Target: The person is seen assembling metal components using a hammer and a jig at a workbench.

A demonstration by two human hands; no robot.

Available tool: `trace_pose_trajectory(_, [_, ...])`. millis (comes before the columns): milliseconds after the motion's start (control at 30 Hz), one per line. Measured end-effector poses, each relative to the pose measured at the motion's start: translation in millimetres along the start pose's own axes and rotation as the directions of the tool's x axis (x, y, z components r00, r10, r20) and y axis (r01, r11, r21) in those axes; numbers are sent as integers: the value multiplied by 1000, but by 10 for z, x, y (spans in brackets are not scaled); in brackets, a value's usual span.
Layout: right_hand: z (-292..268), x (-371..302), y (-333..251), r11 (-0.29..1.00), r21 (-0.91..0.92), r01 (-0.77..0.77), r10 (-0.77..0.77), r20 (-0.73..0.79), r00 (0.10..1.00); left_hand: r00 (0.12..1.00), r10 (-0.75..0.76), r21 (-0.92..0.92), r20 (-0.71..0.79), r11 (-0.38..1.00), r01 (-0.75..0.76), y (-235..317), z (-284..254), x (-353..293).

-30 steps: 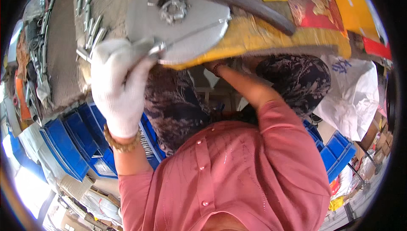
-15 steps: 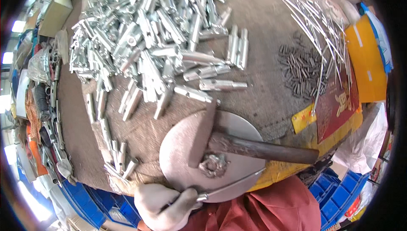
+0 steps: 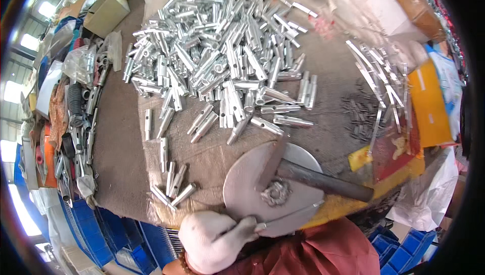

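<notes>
My left hand (image 3: pixel 214 242) is closed around a short silver metal tube (image 3: pixel 260 227) at the near edge of a round steel plate (image 3: pixel 242 184). Only the tube's end shows past my fingertips. A thin metal rod (image 3: pixel 293 216) runs from that end across the plate's near right part; whether it sits inside the tube I cannot tell. On the plate lies a hammer (image 3: pixel 328 180), its head toward the far left and its dark handle pointing right. Beside the hammer head is a lumpy metal ring (image 3: pixel 276 192). My right hand is out of view.
A large heap of silver tubes (image 3: pixel 217 47) covers the far middle of the bench, with several loose tubes (image 3: pixel 174 179) nearer. Thin rods (image 3: pixel 389 90) and small dark pins (image 3: pixel 361 116) lie at right. Tools (image 3: pixel 76 108) line the left; blue bins (image 3: pixel 101 234) sit below.
My view has shifted, so the bench and heap appear smaller and farther right. My left hand keeps its hold on the tube, and the hammer stays on the plate.
</notes>
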State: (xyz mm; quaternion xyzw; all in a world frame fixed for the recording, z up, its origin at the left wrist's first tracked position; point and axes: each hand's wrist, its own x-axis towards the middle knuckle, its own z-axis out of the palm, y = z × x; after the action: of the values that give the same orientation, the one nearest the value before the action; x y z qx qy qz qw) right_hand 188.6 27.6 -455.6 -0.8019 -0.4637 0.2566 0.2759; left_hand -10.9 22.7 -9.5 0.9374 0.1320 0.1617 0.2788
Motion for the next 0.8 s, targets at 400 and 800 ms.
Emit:
trace_pose_trajectory(400, [-758, -1806, -159, 995, -98, -13, 31, 180, 983, 914, 33, 107, -404, 994, 12, 142, 200, -67])
trace_pose_trajectory(800, [-3431, -2759, -2451, 923, 73, 378, -359, -195, 913, 876, 78, 82, -475, 996, -44, 100, 233, -90])
